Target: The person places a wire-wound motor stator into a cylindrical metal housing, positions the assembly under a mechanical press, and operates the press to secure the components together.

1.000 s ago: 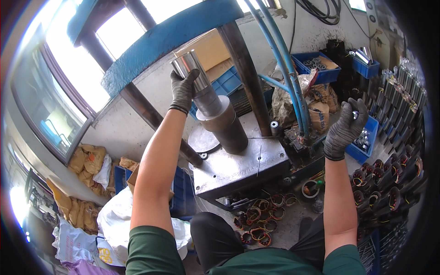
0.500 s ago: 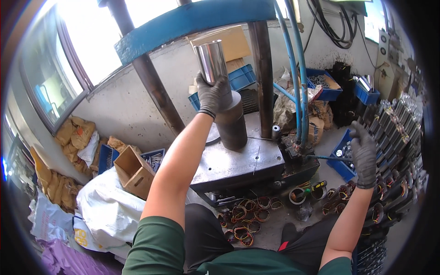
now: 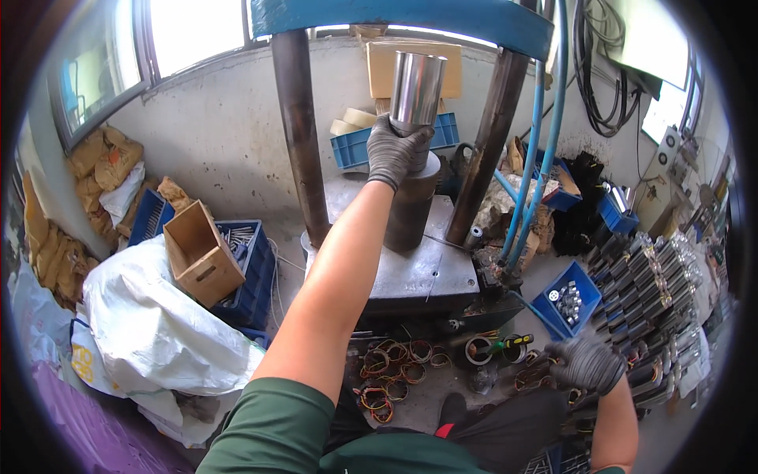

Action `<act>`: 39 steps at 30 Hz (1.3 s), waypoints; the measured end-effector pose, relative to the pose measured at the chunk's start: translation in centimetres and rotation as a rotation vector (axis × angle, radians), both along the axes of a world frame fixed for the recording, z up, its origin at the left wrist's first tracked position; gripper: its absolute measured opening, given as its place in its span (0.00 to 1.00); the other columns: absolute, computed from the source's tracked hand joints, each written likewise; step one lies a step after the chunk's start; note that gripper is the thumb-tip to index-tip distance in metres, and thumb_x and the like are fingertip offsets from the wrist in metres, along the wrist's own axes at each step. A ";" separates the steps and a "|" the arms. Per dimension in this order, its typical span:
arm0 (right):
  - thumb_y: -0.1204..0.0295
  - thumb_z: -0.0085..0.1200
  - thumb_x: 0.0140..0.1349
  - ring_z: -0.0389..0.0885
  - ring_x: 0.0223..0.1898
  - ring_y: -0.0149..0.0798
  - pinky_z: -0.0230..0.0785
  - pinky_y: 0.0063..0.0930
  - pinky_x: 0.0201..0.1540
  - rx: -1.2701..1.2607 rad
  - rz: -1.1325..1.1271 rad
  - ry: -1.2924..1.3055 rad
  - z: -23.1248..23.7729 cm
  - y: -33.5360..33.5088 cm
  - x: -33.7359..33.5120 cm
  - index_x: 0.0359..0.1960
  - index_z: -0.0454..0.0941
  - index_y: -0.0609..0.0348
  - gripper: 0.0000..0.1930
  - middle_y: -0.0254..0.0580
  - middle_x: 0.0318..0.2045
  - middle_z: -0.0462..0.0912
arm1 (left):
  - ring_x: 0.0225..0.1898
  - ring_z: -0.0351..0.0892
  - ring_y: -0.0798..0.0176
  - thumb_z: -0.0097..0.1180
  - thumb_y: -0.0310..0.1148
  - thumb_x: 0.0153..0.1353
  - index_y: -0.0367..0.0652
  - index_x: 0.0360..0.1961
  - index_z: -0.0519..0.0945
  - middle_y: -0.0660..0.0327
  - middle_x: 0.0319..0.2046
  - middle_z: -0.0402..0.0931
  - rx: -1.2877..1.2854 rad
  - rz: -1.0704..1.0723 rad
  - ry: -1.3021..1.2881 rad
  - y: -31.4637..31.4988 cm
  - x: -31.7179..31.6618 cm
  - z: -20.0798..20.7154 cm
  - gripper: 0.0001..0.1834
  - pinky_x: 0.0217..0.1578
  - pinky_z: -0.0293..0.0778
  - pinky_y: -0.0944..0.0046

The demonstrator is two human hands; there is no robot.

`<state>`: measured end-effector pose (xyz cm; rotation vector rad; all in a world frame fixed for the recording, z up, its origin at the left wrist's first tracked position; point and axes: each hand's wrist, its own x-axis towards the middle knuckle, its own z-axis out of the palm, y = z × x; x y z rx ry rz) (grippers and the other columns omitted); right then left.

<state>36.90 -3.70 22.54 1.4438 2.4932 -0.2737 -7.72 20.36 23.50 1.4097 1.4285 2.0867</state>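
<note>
My left hand [image 3: 399, 150], in a grey glove, is wrapped round the lower part of a shiny metal cylinder [image 3: 418, 87]. This cylinder stands upright over a wider dark metal cylinder [image 3: 409, 213], which rests on the steel table [image 3: 379, 280] of a blue-framed press. The hand hides most of the place where the two meet. My right hand [image 3: 588, 362], also gloved, is low on the right above several metal housings with coloured wires. Motion smears its fingers, and I see nothing clear in them.
Steel columns [image 3: 298, 134] flank the work under a blue crossbeam [image 3: 403, 22]. Blue hoses [image 3: 545, 142] run down the right side. A blue bin of metal parts [image 3: 568, 300] sits on the floor. Wire coils [image 3: 395, 367] lie below the table; a wooden box [image 3: 201, 253] and white sack [image 3: 158, 316] stand left.
My right hand has come down and toward me from beside the blue bin. My left hand keeps its hold on the shiny cylinder. The whole view has turned with my head.
</note>
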 end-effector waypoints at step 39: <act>0.65 0.64 0.56 0.84 0.32 0.58 0.76 0.50 0.36 0.373 -0.278 0.281 -8.7 -5.8 1.1 0.30 0.86 0.57 0.09 0.53 0.27 0.84 | 0.55 0.83 0.56 0.88 0.41 0.32 0.38 0.64 0.71 0.52 0.54 0.83 0.014 -0.265 0.005 2.7 -0.9 -1.1 0.56 0.61 0.77 0.59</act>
